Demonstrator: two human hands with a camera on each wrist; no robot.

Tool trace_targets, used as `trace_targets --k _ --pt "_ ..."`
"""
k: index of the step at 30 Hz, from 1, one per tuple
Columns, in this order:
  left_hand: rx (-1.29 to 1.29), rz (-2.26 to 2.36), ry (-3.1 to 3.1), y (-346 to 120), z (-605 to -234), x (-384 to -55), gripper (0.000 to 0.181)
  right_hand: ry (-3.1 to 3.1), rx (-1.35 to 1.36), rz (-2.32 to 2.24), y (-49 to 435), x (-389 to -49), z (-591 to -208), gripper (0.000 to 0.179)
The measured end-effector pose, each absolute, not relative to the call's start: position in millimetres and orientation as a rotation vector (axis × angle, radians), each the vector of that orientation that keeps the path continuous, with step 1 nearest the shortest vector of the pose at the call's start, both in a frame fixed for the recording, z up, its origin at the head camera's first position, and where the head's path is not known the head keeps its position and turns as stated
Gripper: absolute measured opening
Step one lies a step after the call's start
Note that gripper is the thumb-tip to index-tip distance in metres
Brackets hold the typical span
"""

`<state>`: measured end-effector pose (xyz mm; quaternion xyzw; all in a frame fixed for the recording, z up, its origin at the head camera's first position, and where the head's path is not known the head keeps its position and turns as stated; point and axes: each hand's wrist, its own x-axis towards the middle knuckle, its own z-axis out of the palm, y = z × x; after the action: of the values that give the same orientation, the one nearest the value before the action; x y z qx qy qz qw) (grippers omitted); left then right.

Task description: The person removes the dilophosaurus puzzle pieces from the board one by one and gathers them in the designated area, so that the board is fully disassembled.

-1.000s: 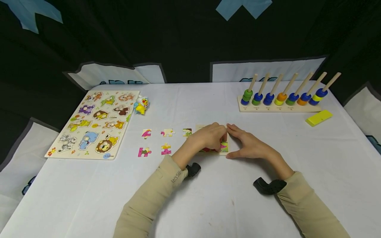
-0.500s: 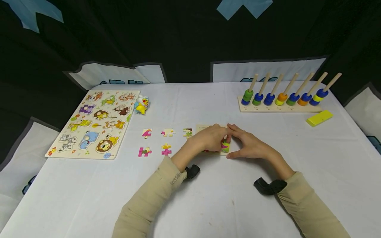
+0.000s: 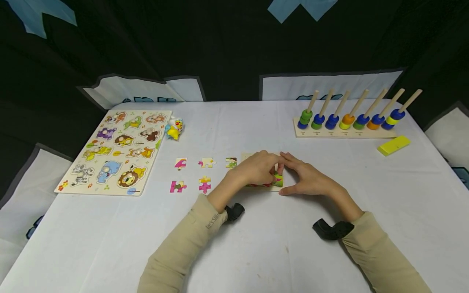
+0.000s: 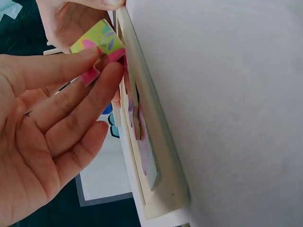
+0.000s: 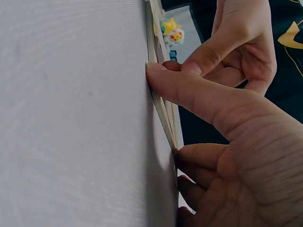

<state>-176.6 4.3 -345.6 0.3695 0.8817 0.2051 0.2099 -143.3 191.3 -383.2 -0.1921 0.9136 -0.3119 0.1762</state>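
- Yellow-green and pink jigsaw piece (image 4: 106, 40) is pinched tilted between the thumb and fingers of the left hand (image 3: 258, 169); no clear long axis can be made out.
- By the right hand (image 3: 304, 175), the right edge of the shallow pale wooden tray (image 4: 163, 161) is braced, its thumb and fingers set well apart.
- The piece is held over the tray's right-hand part, near the right hand; whether the tray is touched by it cannot be told.
- The pinch is shown plainly from the left wrist; from the head it is largely covered by the left hand. From the right wrist the thumb is seen on the tray edge, but the piece cannot be made out.
- Left of the tray, five loose printed jigsaw pieces (image 3: 204, 184) are laid in two rows on the white-covered desk (image 3: 286, 228), the left hand being nearer.
- Farther off, a yellow, white and blue toy figure (image 3: 174, 128) is placed.
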Motion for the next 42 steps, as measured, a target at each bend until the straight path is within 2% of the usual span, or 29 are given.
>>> trace_targets --k 14,24,33,42 --pt "0.988 0.648 2.408 -4.0 -343.1 -178.3 0.012 2.588 -0.545 -0.874 190.8 -143.5 -382.5 0.1" --pt "1.038 0.878 2.422 -13.5 -332.9 -178.3 0.017 2.58 -0.529 -0.882 190.5 -142.0 -381.4 0.097" --pt "0.979 0.989 2.446 -35.1 -320.2 -173.7 0.024 2.592 -0.544 -0.861 190.2 -142.1 -381.0 0.101" --pt "0.9 1.036 2.447 -67.1 -310.5 -165.3 0.021 2.598 -0.553 -0.86 189.7 -142.2 -380.8 0.1"
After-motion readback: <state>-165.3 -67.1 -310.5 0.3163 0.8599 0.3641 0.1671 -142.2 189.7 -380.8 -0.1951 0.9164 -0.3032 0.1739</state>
